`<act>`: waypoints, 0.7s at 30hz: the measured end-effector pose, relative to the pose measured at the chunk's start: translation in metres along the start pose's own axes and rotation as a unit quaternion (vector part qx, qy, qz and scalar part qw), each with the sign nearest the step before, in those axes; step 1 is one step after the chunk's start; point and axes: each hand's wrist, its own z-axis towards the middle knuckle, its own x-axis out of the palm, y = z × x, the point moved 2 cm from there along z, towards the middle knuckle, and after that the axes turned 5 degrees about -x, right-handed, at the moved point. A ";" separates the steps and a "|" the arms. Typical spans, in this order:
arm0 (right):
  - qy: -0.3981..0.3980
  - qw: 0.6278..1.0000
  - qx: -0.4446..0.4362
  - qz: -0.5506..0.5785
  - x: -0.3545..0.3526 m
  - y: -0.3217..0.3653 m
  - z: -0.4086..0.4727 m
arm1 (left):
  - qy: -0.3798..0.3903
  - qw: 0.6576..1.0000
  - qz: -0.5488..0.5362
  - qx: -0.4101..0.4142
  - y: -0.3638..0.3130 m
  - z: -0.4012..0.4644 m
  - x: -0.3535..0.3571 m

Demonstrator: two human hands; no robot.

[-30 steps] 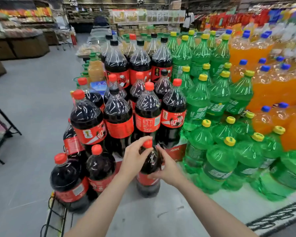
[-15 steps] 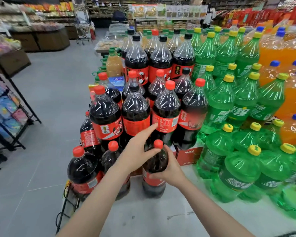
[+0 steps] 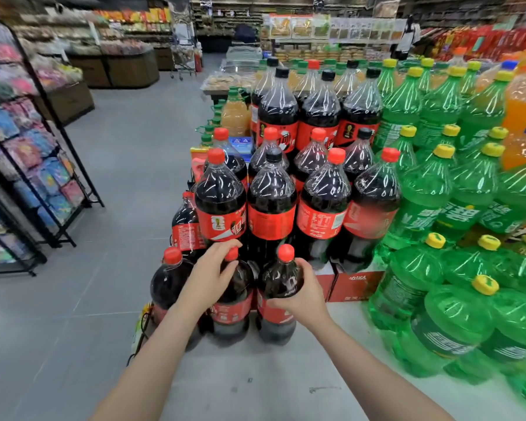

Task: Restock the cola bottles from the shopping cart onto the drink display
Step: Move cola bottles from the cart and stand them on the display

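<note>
Two cola bottles upright on white surface before stacked cola display [image 3: 286, 189], left hand [image 3: 208, 278] fingers curled around left bottle [image 3: 233, 302] neck, right hand [image 3: 304, 294] gripping right bottle [image 3: 278, 287] shoulder, green bottles [image 3: 456, 299] right of display.

Cola bottles [image 3: 278, 287] glossy clear plastic; display platform [image 3: 255, 381] matt, scuffed

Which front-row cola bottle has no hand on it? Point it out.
The leftmost cola bottle, at the display's corner. The left hand covers the middle bottle; the right hand grips the right bottle.
</note>
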 end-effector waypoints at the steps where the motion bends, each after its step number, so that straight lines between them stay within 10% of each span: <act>1: 0.000 1.000 0.005 0.000 0.005 -0.001 0.002 | 0.001 1.000 0.002 0.000 0.000 0.000 0.000; 15: 0.106 0.994 0.026 -0.010 0.009 -0.008 0.015 | -0.009 0.999 0.038 0.005 -0.002 -0.008 -0.009; 21: 0.122 0.987 0.030 -0.104 -0.047 0.023 -0.024 | -0.043 0.977 0.086 0.189 -0.059 -0.005 -0.004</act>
